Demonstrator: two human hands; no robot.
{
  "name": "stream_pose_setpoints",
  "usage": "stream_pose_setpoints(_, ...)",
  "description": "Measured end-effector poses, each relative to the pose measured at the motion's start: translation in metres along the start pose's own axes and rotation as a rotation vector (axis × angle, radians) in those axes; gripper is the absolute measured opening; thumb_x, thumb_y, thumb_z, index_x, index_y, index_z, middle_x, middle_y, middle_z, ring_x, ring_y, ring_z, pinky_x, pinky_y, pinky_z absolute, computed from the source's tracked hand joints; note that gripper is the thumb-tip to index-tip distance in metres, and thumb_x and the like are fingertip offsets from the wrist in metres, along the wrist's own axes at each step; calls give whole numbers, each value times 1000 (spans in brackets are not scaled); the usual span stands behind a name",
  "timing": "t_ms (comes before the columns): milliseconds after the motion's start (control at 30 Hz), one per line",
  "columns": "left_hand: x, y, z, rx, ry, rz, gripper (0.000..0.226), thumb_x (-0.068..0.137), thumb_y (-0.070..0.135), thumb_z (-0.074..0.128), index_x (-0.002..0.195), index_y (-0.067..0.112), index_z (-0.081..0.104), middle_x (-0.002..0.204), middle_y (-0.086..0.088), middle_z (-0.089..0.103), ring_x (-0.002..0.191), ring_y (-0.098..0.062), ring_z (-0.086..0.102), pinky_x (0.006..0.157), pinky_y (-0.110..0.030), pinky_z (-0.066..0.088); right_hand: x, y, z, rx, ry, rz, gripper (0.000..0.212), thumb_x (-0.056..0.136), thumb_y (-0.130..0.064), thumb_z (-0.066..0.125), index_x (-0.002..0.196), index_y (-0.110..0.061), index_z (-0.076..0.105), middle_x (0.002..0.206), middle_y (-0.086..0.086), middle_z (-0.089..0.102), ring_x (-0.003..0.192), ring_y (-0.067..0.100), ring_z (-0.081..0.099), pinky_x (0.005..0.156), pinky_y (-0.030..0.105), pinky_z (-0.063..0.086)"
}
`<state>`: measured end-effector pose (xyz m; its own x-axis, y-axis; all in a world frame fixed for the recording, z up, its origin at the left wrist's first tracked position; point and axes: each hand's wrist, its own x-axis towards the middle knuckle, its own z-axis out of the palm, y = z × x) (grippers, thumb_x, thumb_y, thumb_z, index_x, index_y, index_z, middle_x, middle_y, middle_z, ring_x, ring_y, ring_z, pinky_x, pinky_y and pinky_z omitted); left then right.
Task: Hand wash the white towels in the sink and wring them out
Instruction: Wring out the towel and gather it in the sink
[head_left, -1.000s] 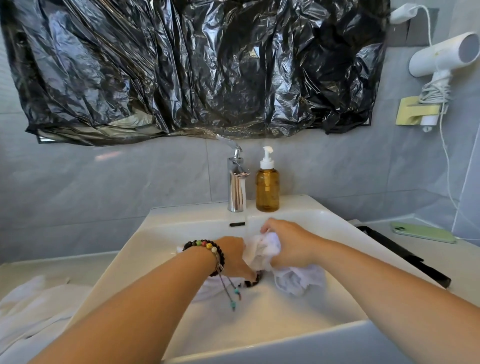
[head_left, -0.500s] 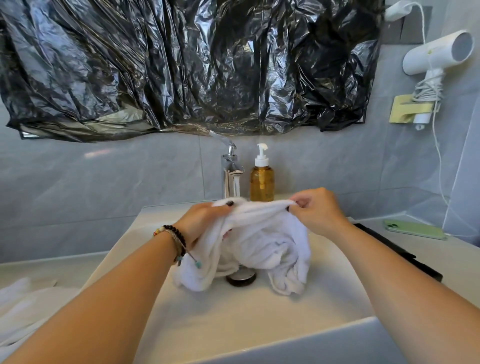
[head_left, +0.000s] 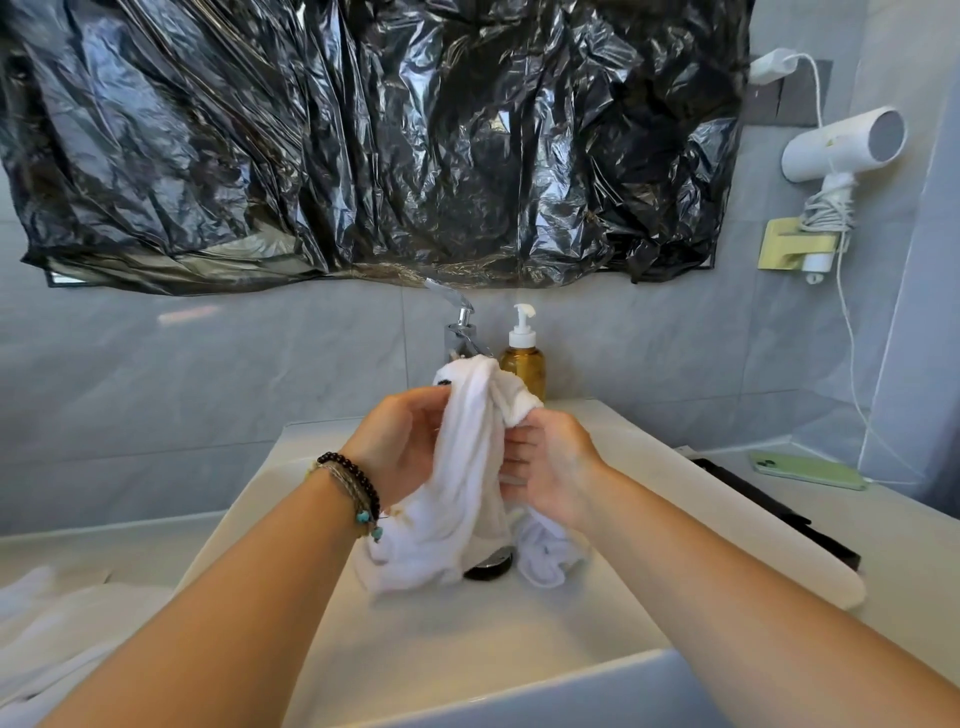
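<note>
Over sink (head_left: 701, 483): both hands (head_left: 400, 447) (head_left: 550, 462) grip raised towel (head_left: 467, 467).

One head-worn wide-angle view looks forward and down from close above the sink (head_left: 519, 639), facing the far tiled wall (head_left: 208, 395). Both forearms enter from the near edge; the faucet (head_left: 460, 332) stands centre, far.

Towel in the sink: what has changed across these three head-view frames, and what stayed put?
Both hands lifted the white towel out of the basin, spread it by its top edge, then came together: now the left hand and right hand hold it bunched upright, its lower ends hanging by the drain. Faucet, soap bottle, green phone and the sink stayed put.
</note>
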<state>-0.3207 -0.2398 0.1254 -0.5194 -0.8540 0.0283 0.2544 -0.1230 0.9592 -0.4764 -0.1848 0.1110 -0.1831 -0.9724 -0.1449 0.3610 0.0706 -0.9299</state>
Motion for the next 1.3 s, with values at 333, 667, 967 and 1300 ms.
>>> stream_pose_setpoints(333, -18, 3, 9, 18, 146, 161, 40, 97, 2, 55, 137, 2, 51, 125, -16, 64, 114, -30, 61, 108, -44, 44, -22, -18, 1, -8, -198, -25, 46, 90, -37, 47, 106, 2, 65, 103, 18, 69, 98, 32, 64, 94, 39, 48)
stream_pose_setpoints(667, -33, 61, 24, 75, 194, 271, 55, 98, 7, 54, 151, 8, 37, 119, -6, 66, 84, -20, 66, 66, -34, 55, -21, -110, 20, -399, 121, -507, 25, 89, -5, 47, 68, -16, 40, 69, 7, 35, 68, 21, 36, 57, 31, 31)
stream_pose_setpoints(967, -45, 90, 22, 290, 191, 203, 23, 95, 11, 60, 117, 9, 65, 99, -6, 69, 71, -15, 64, 52, -22, 51, -30, -166, 16, -536, 244, -784, 49, 90, -9, 49, 53, -24, 20, 56, -3, 15, 55, 15, 13, 58, 33, 7)
stream_pose_setpoints(1300, -64, 8, -40, 413, 280, -445, 49, 94, 41, 64, 128, 7, 57, 107, -15, 74, 93, -31, 69, 90, -47, 55, -22, -122, -62, -663, 277, -519, 13, 83, -17, 60, 75, -14, 50, 78, 7, 41, 77, 19, 37, 67, 31, 24)
